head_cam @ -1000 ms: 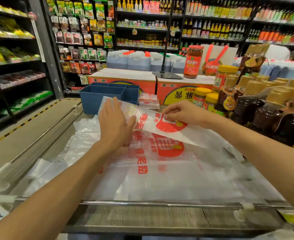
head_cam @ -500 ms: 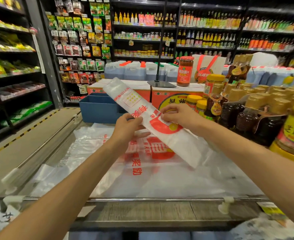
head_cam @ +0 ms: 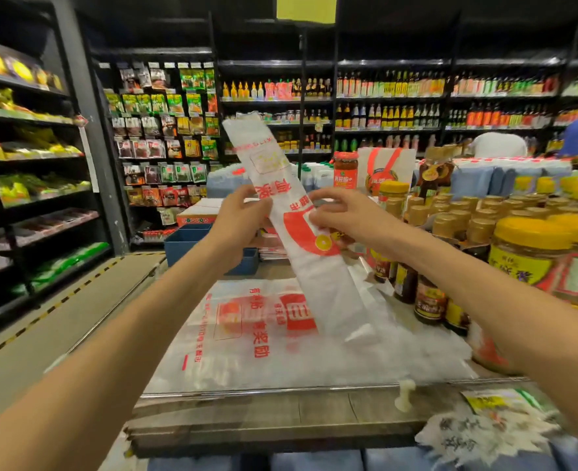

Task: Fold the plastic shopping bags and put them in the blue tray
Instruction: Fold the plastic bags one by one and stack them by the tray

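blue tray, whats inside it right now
No folded bag shows in the visible part of the blue tray. The left hand and the folded strip of bag, gripped by both hands, cover its right side, so that part cannot be checked.

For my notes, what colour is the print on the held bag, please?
Red, with a yellow circle, on the bag; head view.

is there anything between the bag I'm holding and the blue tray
Nothing visible blocks it. Both the left hand and right hand hold the folded bag in the air, and the blue tray sits open just beyond.
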